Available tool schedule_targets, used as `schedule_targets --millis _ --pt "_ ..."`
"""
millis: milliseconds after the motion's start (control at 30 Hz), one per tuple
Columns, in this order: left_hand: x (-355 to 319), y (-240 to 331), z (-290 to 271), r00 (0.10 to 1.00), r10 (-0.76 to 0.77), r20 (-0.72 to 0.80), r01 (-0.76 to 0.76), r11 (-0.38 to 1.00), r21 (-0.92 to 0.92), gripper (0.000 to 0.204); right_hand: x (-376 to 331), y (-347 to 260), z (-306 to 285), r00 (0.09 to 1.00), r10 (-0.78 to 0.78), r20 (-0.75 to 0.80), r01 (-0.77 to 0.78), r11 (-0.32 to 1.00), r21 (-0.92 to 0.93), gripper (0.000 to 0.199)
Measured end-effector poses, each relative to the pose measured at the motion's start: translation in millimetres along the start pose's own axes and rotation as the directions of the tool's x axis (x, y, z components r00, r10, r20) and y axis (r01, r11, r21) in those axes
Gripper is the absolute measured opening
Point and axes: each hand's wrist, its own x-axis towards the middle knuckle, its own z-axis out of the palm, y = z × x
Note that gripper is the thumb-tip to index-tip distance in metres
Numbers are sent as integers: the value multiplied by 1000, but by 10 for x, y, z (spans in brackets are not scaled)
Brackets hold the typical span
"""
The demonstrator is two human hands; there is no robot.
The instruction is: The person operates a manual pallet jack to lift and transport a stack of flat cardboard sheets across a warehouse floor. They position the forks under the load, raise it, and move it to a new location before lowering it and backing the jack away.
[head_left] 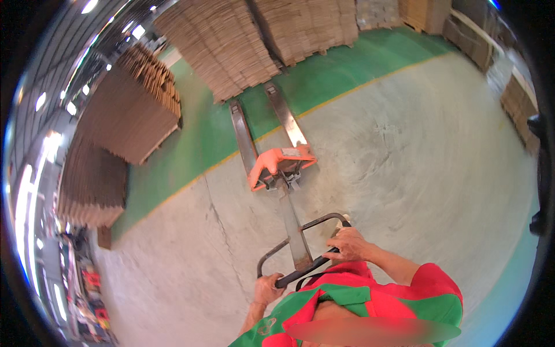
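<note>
In front of me stands an orange pallet jack, its two long forks pointing away over the green floor toward the stacked cardboard. Nothing rests on the forks. The handle tilts back toward my body and ends in a dark loop. My left hand is closed around the left end of the grip bar. Higher up, on the right corner of the loop, my right hand is wrapped round the bar. Both forearms are bent close to my red and green shirt.
Tall stacks of flat cardboard stand ahead, close to the fork tips. More brown stacks rise on the left. A yellow line parts green floor from grey concrete. Wrapped goods line the far right.
</note>
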Motion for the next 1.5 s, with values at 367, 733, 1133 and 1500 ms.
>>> schedule_targets --millis 367,733,1133,1500 --pt "-2992 317 370 998 18 -60 -19 1000 -12 26 -2140 -2040 917 998 45 41 -43 997 -60 44" --pt "-5193 2171 1658 997 -40 -69 43 998 42 23 -5084 -2745 768 999 -10 -41 7 997 -78 46" --pt "-7284 4060 2758 998 -55 19 55 998 -17 17 -7882 -3556 476 999 39 25 -38 998 -44 49" --pt "-9678 4469 2973 1000 -10 2 10 998 -66 17 -9706 -5251 1075 992 115 58 -112 992 -52 42"
